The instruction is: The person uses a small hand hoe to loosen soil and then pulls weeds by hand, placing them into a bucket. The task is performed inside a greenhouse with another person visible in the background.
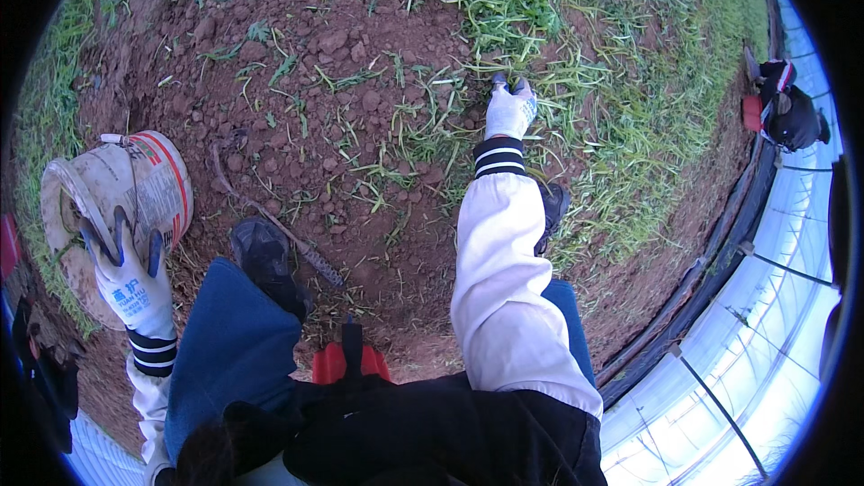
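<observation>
My left hand [131, 277], in a white glove with dark blue fingertips, rests at the rim of a white plastic bucket [152, 182] that lies tilted on its side at the left. Its fingers are spread over the bucket's outside. A few green stems show in the bucket's mouth. My right hand [511, 104], in a like glove, reaches down to the soil at the edge of cut green plants [506, 20]. Its fingertips are partly sunk among stems, and whether they hold anything cannot be told. A hand tool with a curved metal shaft and a textured handle [317, 263] lies on the soil between bucket and feet.
Loose reddish soil [324, 94] with scattered leaves spreads ahead. A red plastic seat [331, 361] is beneath me. At the far right, a co-worker [793, 115] crouches near a red object [752, 113], beside black sheeting [715, 243] and the greenhouse's plastic wall [776, 277]. Dark shoes flank the soil.
</observation>
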The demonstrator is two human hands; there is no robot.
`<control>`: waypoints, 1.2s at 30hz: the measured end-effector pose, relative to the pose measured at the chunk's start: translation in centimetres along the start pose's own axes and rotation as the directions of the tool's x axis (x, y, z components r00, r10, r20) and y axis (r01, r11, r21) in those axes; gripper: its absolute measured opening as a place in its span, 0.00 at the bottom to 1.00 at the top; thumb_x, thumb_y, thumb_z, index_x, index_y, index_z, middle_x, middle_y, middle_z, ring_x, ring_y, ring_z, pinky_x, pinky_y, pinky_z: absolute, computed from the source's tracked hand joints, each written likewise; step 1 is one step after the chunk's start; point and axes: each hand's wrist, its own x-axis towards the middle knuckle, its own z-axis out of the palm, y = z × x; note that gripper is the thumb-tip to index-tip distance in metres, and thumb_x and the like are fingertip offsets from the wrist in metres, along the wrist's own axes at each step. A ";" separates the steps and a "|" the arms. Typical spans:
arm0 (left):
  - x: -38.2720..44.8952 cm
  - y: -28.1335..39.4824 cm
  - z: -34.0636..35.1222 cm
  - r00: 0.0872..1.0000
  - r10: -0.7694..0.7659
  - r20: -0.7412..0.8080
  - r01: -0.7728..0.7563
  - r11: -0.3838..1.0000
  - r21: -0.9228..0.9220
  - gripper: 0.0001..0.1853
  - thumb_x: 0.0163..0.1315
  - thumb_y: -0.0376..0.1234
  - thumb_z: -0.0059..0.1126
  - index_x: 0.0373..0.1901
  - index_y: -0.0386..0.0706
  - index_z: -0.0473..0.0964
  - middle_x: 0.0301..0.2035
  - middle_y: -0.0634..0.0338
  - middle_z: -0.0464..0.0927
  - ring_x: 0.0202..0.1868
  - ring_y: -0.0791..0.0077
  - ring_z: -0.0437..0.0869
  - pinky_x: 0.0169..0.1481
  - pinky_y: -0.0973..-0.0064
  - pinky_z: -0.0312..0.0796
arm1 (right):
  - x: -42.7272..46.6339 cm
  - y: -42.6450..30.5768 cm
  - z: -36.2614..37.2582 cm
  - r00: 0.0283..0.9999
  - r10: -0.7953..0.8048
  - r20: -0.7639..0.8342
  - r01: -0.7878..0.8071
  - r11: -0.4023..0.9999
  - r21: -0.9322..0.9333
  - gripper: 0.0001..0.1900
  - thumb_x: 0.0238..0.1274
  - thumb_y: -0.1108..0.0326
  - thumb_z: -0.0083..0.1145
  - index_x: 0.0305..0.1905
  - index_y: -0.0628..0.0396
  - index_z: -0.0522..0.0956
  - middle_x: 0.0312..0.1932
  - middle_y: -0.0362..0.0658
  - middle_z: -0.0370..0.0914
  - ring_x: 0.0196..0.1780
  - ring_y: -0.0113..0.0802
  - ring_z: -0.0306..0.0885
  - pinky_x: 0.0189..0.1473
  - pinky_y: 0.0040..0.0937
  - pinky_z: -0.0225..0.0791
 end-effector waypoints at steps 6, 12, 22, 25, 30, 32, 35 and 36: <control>0.3 0.3 -0.1 1.000 0.011 -0.008 -0.011 1.000 -0.021 0.30 0.59 0.43 0.65 0.64 0.50 0.70 0.64 0.35 0.61 0.60 0.41 0.72 0.59 0.55 0.69 | -0.2 1.6 0.4 0.995 0.082 0.058 -0.095 0.951 0.294 0.20 0.61 0.59 0.65 0.49 0.65 0.77 0.28 0.42 0.77 0.30 0.32 0.71 0.35 0.32 0.68; 0.1 0.1 -0.1 1.000 -0.004 -0.011 0.003 1.000 -0.025 0.30 0.59 0.42 0.65 0.65 0.51 0.69 0.66 0.39 0.59 0.64 0.44 0.69 0.60 0.56 0.70 | -1.6 1.0 -2.6 0.967 0.129 0.221 -0.250 0.659 0.709 0.07 0.66 0.66 0.60 0.43 0.56 0.78 0.28 0.37 0.77 0.21 0.23 0.69 0.20 0.24 0.68; 0.0 0.1 -0.2 1.000 -0.019 -0.014 0.018 0.999 -0.037 0.32 0.59 0.42 0.64 0.66 0.52 0.67 0.68 0.40 0.57 0.64 0.44 0.68 0.62 0.55 0.68 | -1.3 -3.6 -0.4 0.955 -0.209 0.213 0.218 0.976 -0.021 0.38 0.46 0.62 0.72 0.62 0.65 0.68 0.53 0.59 0.76 0.57 0.53 0.75 0.59 0.40 0.68; 0.1 0.0 0.1 1.000 -0.020 -0.024 0.019 0.999 -0.038 0.32 0.59 0.42 0.64 0.67 0.54 0.67 0.68 0.41 0.57 0.63 0.46 0.69 0.60 0.57 0.68 | -0.2 -6.2 -1.0 0.917 -0.187 0.352 0.198 0.980 0.006 0.29 0.48 0.62 0.70 0.56 0.61 0.75 0.47 0.56 0.79 0.52 0.51 0.77 0.54 0.42 0.70; 0.1 -0.1 0.0 1.000 -0.012 -0.023 0.012 1.000 -0.026 0.32 0.59 0.43 0.64 0.67 0.55 0.67 0.68 0.43 0.57 0.63 0.48 0.70 0.59 0.58 0.69 | -1.2 -5.8 1.2 0.943 -0.255 0.213 0.239 0.966 0.097 0.16 0.54 0.65 0.65 0.46 0.59 0.78 0.41 0.53 0.79 0.43 0.50 0.79 0.47 0.41 0.71; 0.2 0.0 -0.2 0.999 -0.007 -0.035 0.005 0.999 -0.035 0.32 0.59 0.43 0.64 0.67 0.54 0.67 0.68 0.43 0.57 0.63 0.48 0.70 0.59 0.58 0.69 | -1.9 -5.7 1.3 0.942 -0.203 0.268 0.135 0.959 0.251 0.14 0.56 0.67 0.64 0.46 0.59 0.78 0.40 0.53 0.80 0.42 0.48 0.80 0.46 0.40 0.71; 0.4 0.5 -0.1 0.999 -0.010 -0.036 0.008 0.998 -0.055 0.32 0.59 0.42 0.64 0.67 0.54 0.66 0.68 0.43 0.57 0.63 0.48 0.70 0.59 0.58 0.69 | -0.9 -3.6 2.1 0.946 -0.220 0.237 0.147 0.945 0.291 0.11 0.59 0.70 0.62 0.46 0.59 0.79 0.37 0.49 0.80 0.39 0.38 0.80 0.42 0.34 0.71; 0.4 0.4 -0.1 0.999 -0.014 -0.029 0.013 0.999 -0.051 0.33 0.59 0.42 0.64 0.67 0.54 0.66 0.68 0.43 0.57 0.63 0.48 0.70 0.60 0.58 0.69 | -0.9 -3.6 2.3 0.950 -0.225 0.216 0.167 0.952 0.255 0.11 0.59 0.70 0.62 0.46 0.59 0.79 0.36 0.48 0.81 0.38 0.36 0.79 0.41 0.33 0.70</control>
